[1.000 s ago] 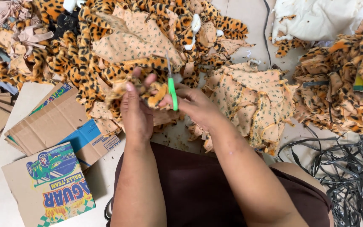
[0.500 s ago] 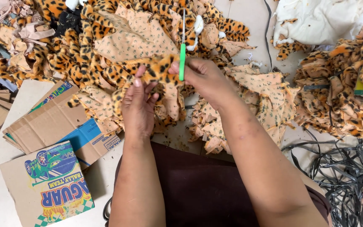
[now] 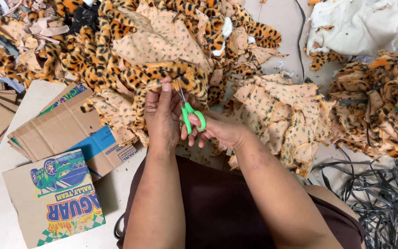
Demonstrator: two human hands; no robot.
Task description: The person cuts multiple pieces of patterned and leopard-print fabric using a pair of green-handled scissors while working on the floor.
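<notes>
Trimming is the step in hand, by the look of it: your left hand pinches the edge of a leopard-print plush piece, grip closed on the fabric, thumb and fingers holding it taut just above your lap. Your right hand has its grip closed on the green-handled scissors, fingers through the loops, blades pointing up at the fabric right beside your left fingertips; whether the blades are parted is too small to tell. The next cut likely calls for keeping the edge stretched and your left fingertips out of the blades' path. To your left lie flattened cardboard boxes. Beyond the hands, heaps of spotted fabric scraps cover the floor, with a tangle of black straps at your right.
</notes>
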